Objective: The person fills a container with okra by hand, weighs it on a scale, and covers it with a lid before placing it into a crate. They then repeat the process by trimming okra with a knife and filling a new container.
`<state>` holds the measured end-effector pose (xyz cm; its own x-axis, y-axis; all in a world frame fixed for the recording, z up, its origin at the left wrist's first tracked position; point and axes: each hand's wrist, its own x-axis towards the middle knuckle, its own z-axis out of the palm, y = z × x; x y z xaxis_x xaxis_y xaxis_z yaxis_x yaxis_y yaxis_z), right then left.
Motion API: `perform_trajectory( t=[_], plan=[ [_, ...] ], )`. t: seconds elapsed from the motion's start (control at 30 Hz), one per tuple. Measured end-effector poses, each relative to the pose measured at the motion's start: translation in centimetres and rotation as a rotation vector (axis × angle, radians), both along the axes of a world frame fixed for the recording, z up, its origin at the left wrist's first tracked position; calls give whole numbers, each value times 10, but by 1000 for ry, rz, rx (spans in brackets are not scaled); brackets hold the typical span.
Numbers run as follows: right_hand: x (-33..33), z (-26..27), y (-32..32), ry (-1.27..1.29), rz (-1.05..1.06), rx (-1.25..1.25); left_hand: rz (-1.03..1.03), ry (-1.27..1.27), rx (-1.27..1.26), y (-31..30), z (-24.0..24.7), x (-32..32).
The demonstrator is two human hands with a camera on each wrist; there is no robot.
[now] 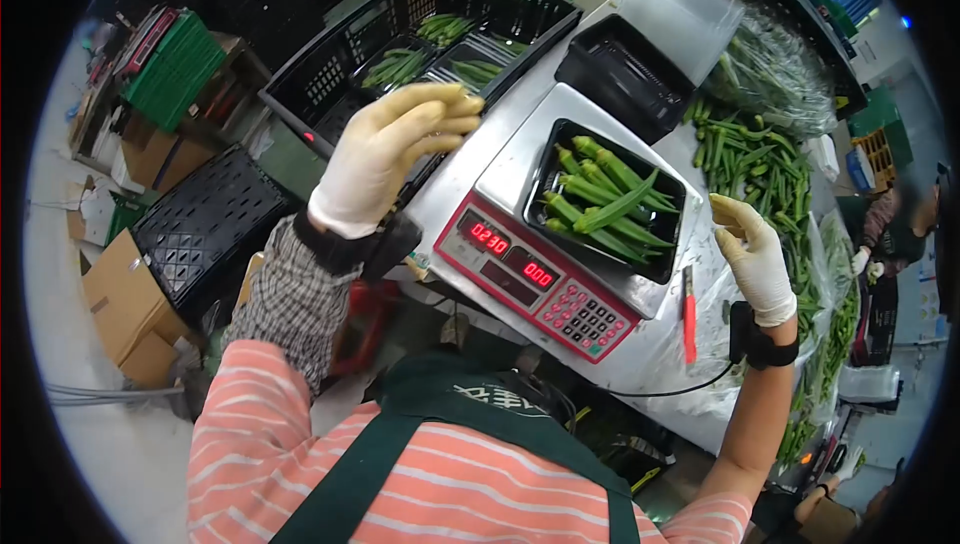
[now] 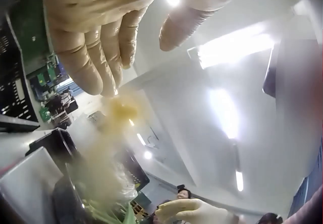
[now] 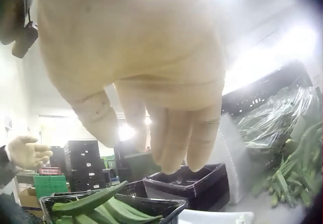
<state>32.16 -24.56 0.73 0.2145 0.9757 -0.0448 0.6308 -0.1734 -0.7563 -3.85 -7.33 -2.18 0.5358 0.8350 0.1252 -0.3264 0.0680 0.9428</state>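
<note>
A black tray of okra sits on the plate of a red-framed scale, whose display reads 0.230 and 0.00. My gloved left hand is raised to the left of the tray, fingers loosely bent, holding nothing. To the tray's right, my gloved right hand hovers above the table, fingers slightly bent and empty. In the right wrist view the right hand hangs above the tray's okra. The left wrist view shows the left hand's thumb apart from its fingers.
Stacked black empty trays and clear lids stand behind the scale. Loose okra and plastic bags cover the right side. A black crate with filled trays is at the back left. A red-handled knife lies right of the scale.
</note>
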Motion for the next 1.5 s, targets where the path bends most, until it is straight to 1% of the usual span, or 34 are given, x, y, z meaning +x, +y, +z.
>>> perform_trajectory(
  t=[0.07,0.1,0.13,0.2,0.23,0.3,0.33,0.4,0.43,0.47,0.53,0.6,0.67,0.73,0.8,0.83,0.87,0.9,0.97,1.0,1.03,1.07,1.1,1.13,1.17,1.2,1.23,1.27,1.3,1.33,1.4,1.43,1.47,1.5],
  plan=[
    [-13,-11,5,-164,47,71,-27,100,81,2,10,12],
    [-27,-12,10,-182,107,165,-46,104,118,2,13,18],
    [-33,-20,16,-319,134,242,-67,109,150,1,15,22],
    [-48,-25,30,-557,174,339,-87,117,148,0,15,29],
    [-56,-27,38,-555,171,339,-109,125,116,-2,16,31],
    [-65,-34,50,-812,255,391,-140,147,77,-4,16,32],
    [-63,-39,51,-815,250,394,-143,146,82,-4,16,32],
    [-57,-44,53,-841,324,209,-145,213,122,-3,12,29],
    [-56,-42,48,-762,308,338,-138,200,117,-1,8,27],
    [-51,-36,44,-675,279,415,-121,185,103,0,5,25],
    [-36,-22,23,-470,52,311,-81,210,88,2,3,17],
    [0,-26,-4,-330,-122,336,-70,200,80,5,-2,9],
    [33,-37,-32,-415,-363,43,-44,224,74,10,-11,2],
    [103,-107,-70,-540,-394,39,-36,253,84,10,-13,3],
    [132,-144,-92,-425,-558,-83,-17,304,85,12,-10,1],
    [151,-167,-101,-433,-599,-121,-40,355,160,14,-4,5],
    [150,-164,-98,-214,-713,-319,-69,409,229,15,1,8],
    [170,-186,-105,-259,-671,-238,-73,428,211,14,6,10],
    [179,-189,-97,-322,-549,-70,-120,377,175,15,11,13],
    [154,-155,-79,-338,-466,2,-137,366,168,16,13,14],
    [107,-112,-55,-265,-493,11,-140,365,175,18,13,15],
    [76,-85,-39,-188,-440,3,-131,393,187,19,10,16],
    [59,-70,-30,-114,-389,-7,-124,418,197,20,8,17],
    [57,-76,-26,-209,-186,119,-108,442,182,17,8,20],
    [35,-63,-19,-146,-146,53,-110,454,192,15,3,22],
    [16,-50,-13,-218,-34,45,-116,457,207,15,-3,25],
    [3,-42,-7,-285,44,60,-135,435,128,15,-9,28],
    [-8,-33,0,-302,83,61,-152,467,141,15,-12,31],
    [-8,-38,3,-400,99,112,-174,472,167,15,-18,33],
    [-9,-39,7,-471,107,71,-192,485,193,16,-25,36],
    [-10,-48,13,-576,112,12,-250,485,131,11,-29,43],
    [-9,-53,17,-643,133,27,-257,471,220,10,-33,48],
    [-9,-57,18,-646,131,25,-263,458,307,9,-40,52],
    [-13,-57,20,-623,135,2,-295,465,276,8,-44,55]
  ],
)
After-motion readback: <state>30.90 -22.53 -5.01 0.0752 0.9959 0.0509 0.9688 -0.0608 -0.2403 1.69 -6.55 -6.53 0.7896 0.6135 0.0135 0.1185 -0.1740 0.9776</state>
